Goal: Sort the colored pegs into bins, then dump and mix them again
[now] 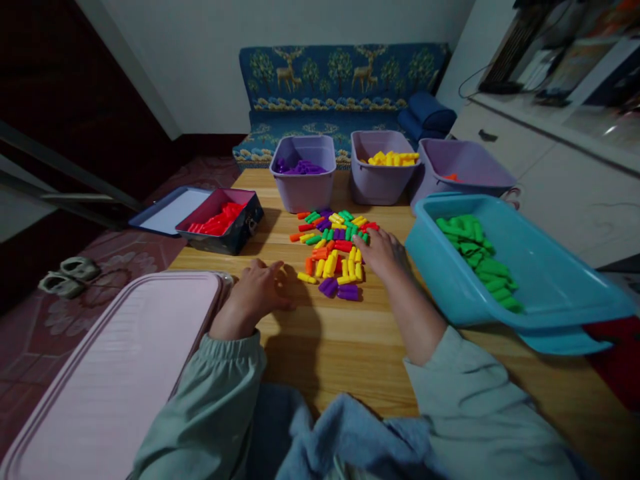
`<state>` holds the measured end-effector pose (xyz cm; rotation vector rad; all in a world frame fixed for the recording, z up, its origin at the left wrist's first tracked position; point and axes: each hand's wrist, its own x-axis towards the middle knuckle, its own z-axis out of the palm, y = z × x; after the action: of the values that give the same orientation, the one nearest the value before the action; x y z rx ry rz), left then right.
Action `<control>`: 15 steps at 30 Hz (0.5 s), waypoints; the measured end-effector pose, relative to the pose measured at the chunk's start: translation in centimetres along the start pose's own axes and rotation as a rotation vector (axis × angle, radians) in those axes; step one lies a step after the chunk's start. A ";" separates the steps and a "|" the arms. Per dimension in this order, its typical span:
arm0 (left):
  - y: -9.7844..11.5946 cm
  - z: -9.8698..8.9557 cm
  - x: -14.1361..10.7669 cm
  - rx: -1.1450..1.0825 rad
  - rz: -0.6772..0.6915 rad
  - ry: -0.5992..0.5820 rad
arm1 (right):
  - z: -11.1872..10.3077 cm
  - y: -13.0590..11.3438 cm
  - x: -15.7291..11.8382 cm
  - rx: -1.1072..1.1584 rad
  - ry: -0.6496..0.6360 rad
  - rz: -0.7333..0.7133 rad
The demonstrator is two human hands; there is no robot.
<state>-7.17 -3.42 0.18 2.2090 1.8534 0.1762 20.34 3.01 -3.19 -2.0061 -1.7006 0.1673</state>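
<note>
A loose pile of small plastic pieces (331, 263) in green, yellow, orange, red and purple lies on the wooden table in front of me. My right hand (383, 253) is at the pile's right edge, thumb and fingers apart around some green pieces (364, 236); its fingertips partly cover them. To the left of the pile, my left hand (257, 292) hovers low over the wood with curved, parted fingers and nothing in them. The closest piece to it is a yellow one (307, 278). Two purple clumps (348, 293) lie at the near side.
A teal tub (450, 303) of green pieces stands right. Behind the pile are lilac bins with purple (305, 190), yellow (379, 190) and a few orange pieces (467, 157). An open tin (245, 223) of red pieces sits left, beyond a pink lid (135, 360).
</note>
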 end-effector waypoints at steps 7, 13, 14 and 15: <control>5.2 3.0 2.4 -0.136 0.164 0.073 | 1.2 0.0 -1.4 0.217 -0.064 -0.177; 6.4 3.6 5.5 -0.131 0.317 0.122 | 0.3 -0.6 -2.3 0.284 -0.090 -0.204; 6.4 3.7 5.8 -0.148 0.338 0.139 | 0.1 -0.7 -2.4 0.275 -0.091 -0.206; 6.4 3.9 6.1 -0.174 0.348 0.160 | 0.0 -0.8 -2.5 0.270 -0.094 -0.211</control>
<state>1.04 1.12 -2.30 2.4322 1.4440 0.5710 19.10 0.68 -3.44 -1.6357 -1.8258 0.4006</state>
